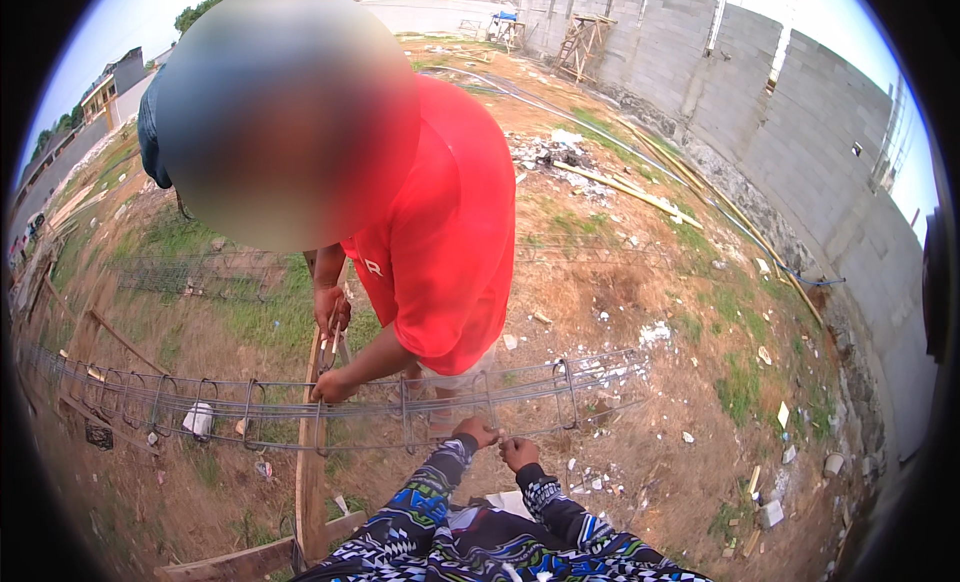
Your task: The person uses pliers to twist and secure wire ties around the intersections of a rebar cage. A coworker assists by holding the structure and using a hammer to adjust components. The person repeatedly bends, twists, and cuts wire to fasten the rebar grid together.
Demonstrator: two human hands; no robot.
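Observation:
A long cage of thin steel rebar (pixel 360 445), with square stirrups (pixel 570 394) around its bars, runs across in front of me. My left hand (pixel 478 431) is at the cage's near side, its fingers pinched. Close beside it on the right, my right hand (pixel 519 452) is closed too, its fingertips almost meeting the left ones. Whatever lies between them is too small to make out. Across the cage a person in a red shirt (pixel 455 182) bends over, one hand (pixel 333 386) on the bars and the other (pixel 332 310) just beyond them.
An upright wooden plank (pixel 311 482) supports the cage at left, above a low board (pixel 240 562). Rubble and white debris (pixel 655 334) litter the dirt. Poles (pixel 630 194) lie near a grey block wall (pixel 740 112) on the right. A wooden scaffold (pixel 583 47) stands far back.

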